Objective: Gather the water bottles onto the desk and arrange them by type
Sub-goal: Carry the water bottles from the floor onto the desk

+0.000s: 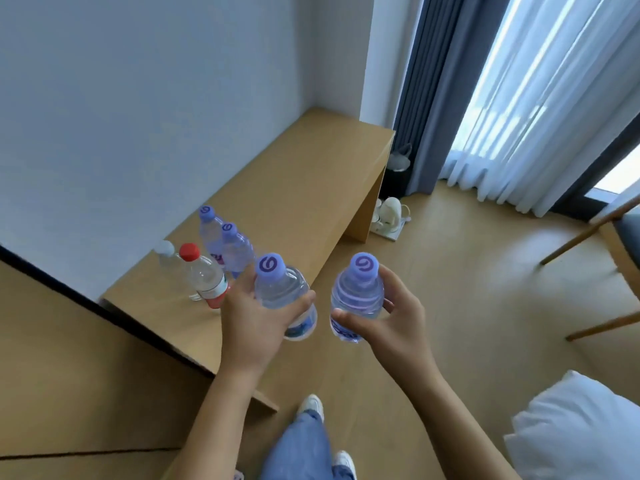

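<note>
My left hand (256,317) grips a clear bottle with a purple cap (282,289), held upright over the front edge of the wooden desk (311,174). My right hand (388,323) holds a second purple-capped bottle (358,296) above the floor, just right of the desk. On the desk's left end stand two more purple-capped bottles (225,244), a red-capped bottle with a red label (204,275) and, behind it by the wall, a white-capped clear bottle (168,259).
The desk runs along the white wall towards the grey curtain (433,98). A white kettle set (389,214) sits on the floor by the desk's far leg. A wooden chair (609,244) stands at the right, a white pillow (581,431) at the bottom right.
</note>
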A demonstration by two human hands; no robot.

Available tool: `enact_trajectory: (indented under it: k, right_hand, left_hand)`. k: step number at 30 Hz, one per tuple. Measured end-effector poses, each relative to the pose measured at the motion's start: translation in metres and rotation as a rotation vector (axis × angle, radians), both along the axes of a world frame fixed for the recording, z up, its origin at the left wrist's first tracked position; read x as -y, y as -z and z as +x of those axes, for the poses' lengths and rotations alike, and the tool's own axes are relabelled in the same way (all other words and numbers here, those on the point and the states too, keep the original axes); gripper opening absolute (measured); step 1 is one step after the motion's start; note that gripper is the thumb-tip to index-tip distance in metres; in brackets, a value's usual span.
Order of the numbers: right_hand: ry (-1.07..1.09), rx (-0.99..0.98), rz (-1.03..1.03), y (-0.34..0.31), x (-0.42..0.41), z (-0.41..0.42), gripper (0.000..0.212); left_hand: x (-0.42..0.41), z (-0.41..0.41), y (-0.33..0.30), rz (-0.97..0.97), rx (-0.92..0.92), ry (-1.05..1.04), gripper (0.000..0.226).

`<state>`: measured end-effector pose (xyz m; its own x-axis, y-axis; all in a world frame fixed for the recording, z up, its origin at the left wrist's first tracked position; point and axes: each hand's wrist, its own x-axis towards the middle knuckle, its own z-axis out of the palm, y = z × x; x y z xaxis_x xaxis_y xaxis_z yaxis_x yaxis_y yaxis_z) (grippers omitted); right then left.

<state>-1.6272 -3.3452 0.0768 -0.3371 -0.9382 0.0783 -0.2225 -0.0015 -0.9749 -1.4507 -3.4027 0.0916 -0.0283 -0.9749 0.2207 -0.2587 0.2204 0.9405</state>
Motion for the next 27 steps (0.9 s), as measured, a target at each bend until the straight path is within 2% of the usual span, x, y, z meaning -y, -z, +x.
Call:
enact_trajectory:
  k: [8,15,19,24,27]
  right_hand:
    - [-0.073,-0.014,-0.023,-0.005,0.143,-0.026,0.065]
    - [-0.233,-0.038,-0.043,-0.030,0.289,-0.018,0.061]
    - [-0.373,-0.063,-0.055,-0.043,0.358,0.010,0.056]
    - [-0.639,-0.082,-0.052,-0.045,0.428,0.066,0.045]
    - [-0.796,-0.096,-0.014,-0.040,0.457,0.108,0.048]
  left_hand:
    - [0.135,-0.017,-0.017,0.030,-0.066,-0.069,0.035]
    - [0.246,0.006,-0.053,-0.063,-0.103,-0.209,0.036]
    - [0.279,0.039,-0.067,-0.070,-0.102,-0.372,0.049]
    - [0.296,0.094,-0.069,-0.063,-0.064,-0.625,0.041]
    - [0.299,0.127,-0.058,-0.036,-0.045,-0.791,0.044]
